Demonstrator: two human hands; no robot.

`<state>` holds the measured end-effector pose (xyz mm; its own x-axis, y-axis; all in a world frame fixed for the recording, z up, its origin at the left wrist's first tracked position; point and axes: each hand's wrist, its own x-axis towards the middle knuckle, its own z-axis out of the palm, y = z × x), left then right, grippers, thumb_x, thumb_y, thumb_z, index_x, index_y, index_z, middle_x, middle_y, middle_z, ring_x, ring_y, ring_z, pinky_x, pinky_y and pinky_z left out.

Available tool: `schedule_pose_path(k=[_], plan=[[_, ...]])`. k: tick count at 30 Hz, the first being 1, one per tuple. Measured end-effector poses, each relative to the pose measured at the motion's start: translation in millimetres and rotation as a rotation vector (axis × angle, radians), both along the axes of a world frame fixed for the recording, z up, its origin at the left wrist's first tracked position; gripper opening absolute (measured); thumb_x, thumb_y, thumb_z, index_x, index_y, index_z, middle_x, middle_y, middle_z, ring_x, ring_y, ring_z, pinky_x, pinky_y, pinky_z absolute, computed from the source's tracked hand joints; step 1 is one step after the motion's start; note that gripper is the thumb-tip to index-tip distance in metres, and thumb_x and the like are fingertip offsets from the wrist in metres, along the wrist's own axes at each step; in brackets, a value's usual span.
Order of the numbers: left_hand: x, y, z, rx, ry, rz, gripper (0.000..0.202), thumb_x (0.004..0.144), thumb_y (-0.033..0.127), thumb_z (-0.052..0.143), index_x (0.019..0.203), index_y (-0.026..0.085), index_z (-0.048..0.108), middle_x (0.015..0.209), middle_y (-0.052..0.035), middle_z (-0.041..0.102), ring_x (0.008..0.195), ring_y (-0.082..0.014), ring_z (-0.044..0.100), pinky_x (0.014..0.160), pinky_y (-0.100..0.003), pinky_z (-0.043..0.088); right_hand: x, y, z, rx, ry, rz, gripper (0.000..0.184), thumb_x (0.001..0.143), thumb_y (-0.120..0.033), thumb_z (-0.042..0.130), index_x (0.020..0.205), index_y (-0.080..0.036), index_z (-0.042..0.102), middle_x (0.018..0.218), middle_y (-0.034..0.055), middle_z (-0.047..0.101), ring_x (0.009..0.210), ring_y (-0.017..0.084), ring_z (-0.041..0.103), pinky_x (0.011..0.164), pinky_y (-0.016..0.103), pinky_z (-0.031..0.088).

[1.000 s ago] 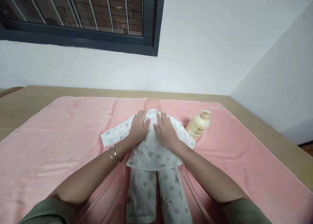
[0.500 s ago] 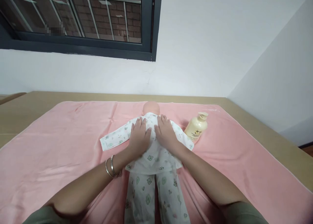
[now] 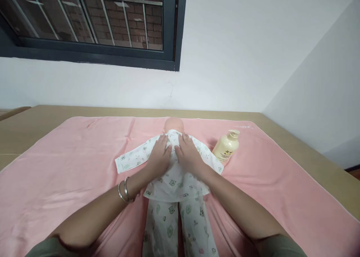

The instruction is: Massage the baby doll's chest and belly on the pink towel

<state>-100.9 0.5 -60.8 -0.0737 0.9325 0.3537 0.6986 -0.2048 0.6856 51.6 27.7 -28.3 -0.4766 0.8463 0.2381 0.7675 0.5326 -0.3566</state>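
A baby doll (image 3: 174,124) lies on a pink towel (image 3: 70,163), head away from me, dressed in a white printed top (image 3: 132,159) and matching trousers (image 3: 177,227). My left hand (image 3: 159,155) lies flat on the doll's upper body, fingers stretched toward the collar. My right hand (image 3: 189,155) rests flat beside it on the other half of the chest, fingers also extended. Both hands press on the fabric and hold nothing. Two bangles (image 3: 124,190) circle my left wrist.
A cream pump bottle (image 3: 226,147) lies tilted on the towel just right of the doll's sleeve. The towel covers a tan table (image 3: 309,152) set into a white wall corner, with a dark-framed window (image 3: 92,24) above left.
Both hands have slid slightly inward and up toward the doll's collar, fingertips closer together. The view shifted a little; the bottle and doll stay put.
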Motion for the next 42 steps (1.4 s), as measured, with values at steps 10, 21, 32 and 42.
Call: schedule_pose_path(k=[10,21,32,42], plan=[[12.4,-12.7,-0.4,0.046,0.128,-0.035,0.052,0.094,0.032,0.034,0.141,0.012,0.042,0.154,-0.0151,0.034,0.147,-0.0264,0.021,0.121,-0.052,0.015,10.2,33.9,-1.0,-0.044,0.103,-0.051,0.052,0.100,-0.031,0.025,0.143,-0.007,0.041,0.152,0.0173,0.036,0.144,0.026,0.027,0.116,0.047,0.025],[-5.8,19.0,2.0,-0.017,0.070,0.035,0.054,0.096,0.033,0.028,0.142,0.008,0.038,0.153,-0.0189,0.034,0.146,-0.0274,0.023,0.119,-0.052,0.018,1.5,-28.0,10.9,0.049,-0.082,0.101,0.052,0.098,-0.029,0.031,0.144,-0.005,0.039,0.151,0.0199,0.038,0.144,0.032,0.025,0.116,0.050,0.025],[12.6,-12.2,4.2,-0.001,0.156,0.053,0.050,0.095,0.031,0.032,0.141,0.013,0.041,0.154,-0.0181,0.033,0.146,-0.0299,0.024,0.118,-0.059,0.015,4.1,-10.4,14.4,0.037,-0.144,0.010,0.054,0.100,-0.030,0.028,0.145,-0.001,0.034,0.152,0.0240,0.032,0.143,0.032,0.026,0.113,0.047,0.029],[6.2,-0.9,-8.8,0.062,0.102,0.021,0.052,0.096,0.033,0.032,0.142,0.011,0.039,0.155,-0.0180,0.032,0.147,-0.0276,0.020,0.120,-0.052,0.017,8.3,-15.6,26.1,0.006,-0.210,-0.124,0.049,0.100,-0.034,0.030,0.141,-0.008,0.042,0.148,0.0193,0.041,0.136,0.030,0.040,0.105,0.043,0.039]])
